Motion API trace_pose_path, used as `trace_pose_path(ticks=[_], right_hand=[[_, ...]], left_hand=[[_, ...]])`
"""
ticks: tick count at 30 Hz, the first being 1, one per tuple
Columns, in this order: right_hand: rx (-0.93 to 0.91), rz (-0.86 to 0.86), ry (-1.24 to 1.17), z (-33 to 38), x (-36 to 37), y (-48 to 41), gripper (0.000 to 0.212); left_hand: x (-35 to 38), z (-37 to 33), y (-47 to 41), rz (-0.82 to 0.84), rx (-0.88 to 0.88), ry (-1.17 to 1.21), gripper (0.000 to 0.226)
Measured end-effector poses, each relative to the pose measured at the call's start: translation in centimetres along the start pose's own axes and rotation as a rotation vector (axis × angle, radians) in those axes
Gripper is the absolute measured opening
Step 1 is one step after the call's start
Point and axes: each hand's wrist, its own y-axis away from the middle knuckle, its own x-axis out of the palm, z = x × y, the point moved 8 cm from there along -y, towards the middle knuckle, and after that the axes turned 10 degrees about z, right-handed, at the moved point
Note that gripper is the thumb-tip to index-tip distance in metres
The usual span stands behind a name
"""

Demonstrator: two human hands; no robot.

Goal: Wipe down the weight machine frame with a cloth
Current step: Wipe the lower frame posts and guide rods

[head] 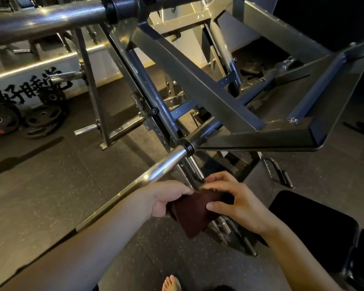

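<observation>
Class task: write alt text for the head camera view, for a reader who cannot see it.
Two bare hands, left hand and right hand, hold a folded dark red cloth in front of a grey steel weight machine frame, not touching it. A chrome bar slants toward the viewer, and black weight plates lie on the floor at left.

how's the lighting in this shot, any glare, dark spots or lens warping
Head view: dim overall, with the top right corner nearly black; bright glare streaks on the chrome bar and the upper bar; the wide-angle lens bends the frame beams toward the edges; the dark red cloth held by the left hand and right hand shows little texture in the low light.
</observation>
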Motion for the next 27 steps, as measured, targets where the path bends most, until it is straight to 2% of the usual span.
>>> trace_pose_path(ticks=[3, 6, 9, 14, 17, 20, 24, 27], right_hand=[[0.035, -0.039, -0.040, -2.1, -0.1, 0.5, 0.017], [0.079, -0.143, -0.092, -4.4, -0.6, 0.7, 0.013], [0.141, -0.188, -0.115, -7.0, -1.3, 0.4, 0.011], [0.169, -0.147, -0.174, -10.6, -2.1, -0.5, 0.018], [0.218, -0.114, -0.298, -12.9, -3.0, -1.1, 0.013], [0.336, 0.017, -0.495, -16.5, -2.7, -2.1, 0.026], [0.411, 0.142, -0.358, -21.1, -2.9, -4.8, 0.026], [0.389, 0.113, -0.333, -24.4, -2.9, -7.6, 0.029]], left_hand=[[0.3, 0.9, -0.9, -0.067, 0.013, -0.043, 0.022], [-0.1, 0.7, -1.4, -0.211, 0.236, -0.114, 0.026], [1.0, 1.2, -2.6, -0.180, 0.296, -0.173, 0.030], [1.6, 2.7, -5.9, -0.169, 0.309, -0.196, 0.031], [1.6, 3.3, -8.0, -0.246, 0.347, -0.074, 0.032], [0.6, 4.3, -10.7, -0.342, 0.364, 0.060, 0.033], [-1.8, 5.5, -14.0, -0.391, 0.347, 0.040, 0.023], [-4.3, 5.9, -16.0, -0.384, 0.409, 0.049, 0.021]])
